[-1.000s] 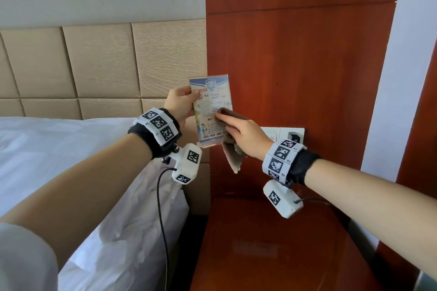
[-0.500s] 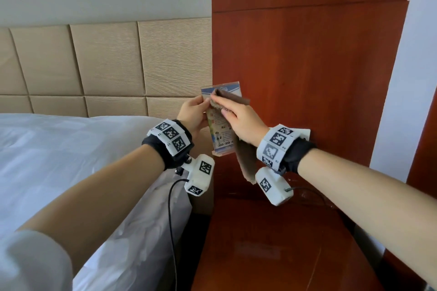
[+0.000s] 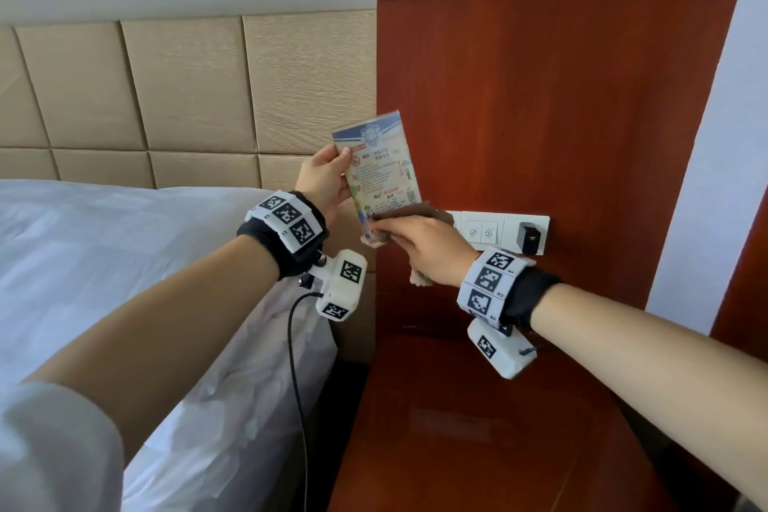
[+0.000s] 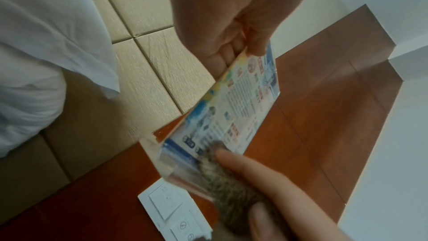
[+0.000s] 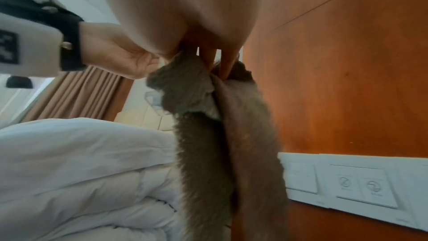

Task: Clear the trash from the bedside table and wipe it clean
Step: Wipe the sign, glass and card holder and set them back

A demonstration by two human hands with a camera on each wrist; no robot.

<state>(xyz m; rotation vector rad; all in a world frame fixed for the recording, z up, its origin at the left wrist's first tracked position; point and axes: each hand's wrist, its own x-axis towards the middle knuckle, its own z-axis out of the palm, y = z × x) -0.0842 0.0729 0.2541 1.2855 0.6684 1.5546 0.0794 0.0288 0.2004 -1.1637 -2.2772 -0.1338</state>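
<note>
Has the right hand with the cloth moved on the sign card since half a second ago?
Yes. The right hand and cloth have slid down from the top edge of the sign card to its bottom, level with the wall switch panel.

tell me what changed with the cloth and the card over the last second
The right hand slid the brown cloth up the printed card to its top edge, then back down; it now presses the cloth on the card's bottom corner. The left hand kept holding the card's left edge upright above the bedside table. Nothing was let go or newly picked up.
</note>
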